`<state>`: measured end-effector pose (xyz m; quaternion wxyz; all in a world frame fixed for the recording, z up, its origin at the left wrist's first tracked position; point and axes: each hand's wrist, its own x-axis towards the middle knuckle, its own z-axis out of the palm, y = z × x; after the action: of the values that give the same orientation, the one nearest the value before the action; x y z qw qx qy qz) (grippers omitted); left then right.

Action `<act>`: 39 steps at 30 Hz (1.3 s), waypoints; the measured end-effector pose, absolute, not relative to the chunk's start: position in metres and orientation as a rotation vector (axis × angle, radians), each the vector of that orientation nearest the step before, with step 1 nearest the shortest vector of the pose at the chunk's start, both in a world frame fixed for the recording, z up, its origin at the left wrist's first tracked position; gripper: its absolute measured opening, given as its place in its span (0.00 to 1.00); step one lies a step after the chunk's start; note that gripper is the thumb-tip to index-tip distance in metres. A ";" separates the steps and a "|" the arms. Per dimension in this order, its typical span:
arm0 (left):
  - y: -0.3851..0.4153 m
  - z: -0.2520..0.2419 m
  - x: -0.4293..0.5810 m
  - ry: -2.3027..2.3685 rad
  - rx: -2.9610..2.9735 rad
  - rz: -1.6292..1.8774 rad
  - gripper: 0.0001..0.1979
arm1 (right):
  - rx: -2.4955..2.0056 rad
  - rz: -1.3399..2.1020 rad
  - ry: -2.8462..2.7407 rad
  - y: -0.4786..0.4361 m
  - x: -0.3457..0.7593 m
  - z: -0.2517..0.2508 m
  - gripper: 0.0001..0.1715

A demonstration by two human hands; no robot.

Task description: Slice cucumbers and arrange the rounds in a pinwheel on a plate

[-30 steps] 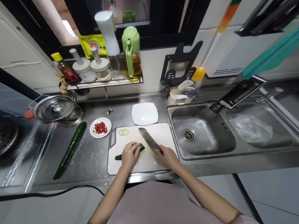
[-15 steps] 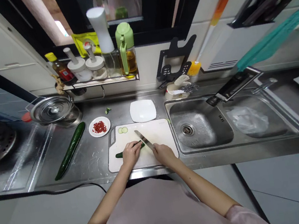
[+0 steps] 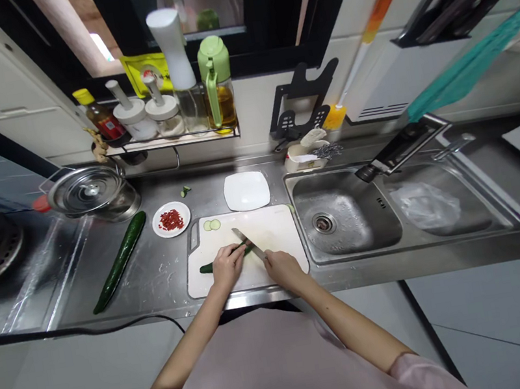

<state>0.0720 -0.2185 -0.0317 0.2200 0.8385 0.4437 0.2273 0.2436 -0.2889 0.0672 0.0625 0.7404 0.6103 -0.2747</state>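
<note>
A white cutting board [image 3: 274, 222] lies in front of me on the steel counter. On it my left hand [image 3: 227, 267] is closed over a dark green cucumber piece [image 3: 206, 268], whose left end sticks out past the hand. My right hand [image 3: 283, 266] grips a kitchen knife [image 3: 249, 243] by its handle. The blade slants up and left, against the cucumber's right end close to my left fingertips. Two pale cucumber slices [image 3: 212, 225] overlap near the board's upper left corner. The handle itself is mostly hidden in my fist.
Left of the board are a plate of chopped red pieces [image 3: 171, 219] and a whole cucumber [image 3: 120, 262]. An empty white plate [image 3: 246, 191] sits behind the board. The double sink [image 3: 349, 213] is at the right; a lidded pot [image 3: 92, 191] stands back left.
The whole view has shifted slightly. Both hands keep nearly the same place on the board, with the knife still at the cucumber's right end.
</note>
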 end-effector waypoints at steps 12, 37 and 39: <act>-0.220 -0.032 0.072 1.201 2.403 0.694 0.14 | 2.223 -0.809 1.859 -0.286 0.240 0.064 0.16; -0.218 -0.033 0.072 1.177 2.433 0.724 0.13 | 2.147 -0.933 1.764 -0.291 0.244 0.067 0.19; -0.217 -0.034 0.072 1.179 2.430 0.730 0.13 | 2.145 -0.935 1.764 -0.292 0.245 0.066 0.19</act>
<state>0.0721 -0.2173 -0.0341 0.1710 0.8558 0.4153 0.2569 0.2448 -0.2922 0.0660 0.1053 0.7279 0.5986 -0.3174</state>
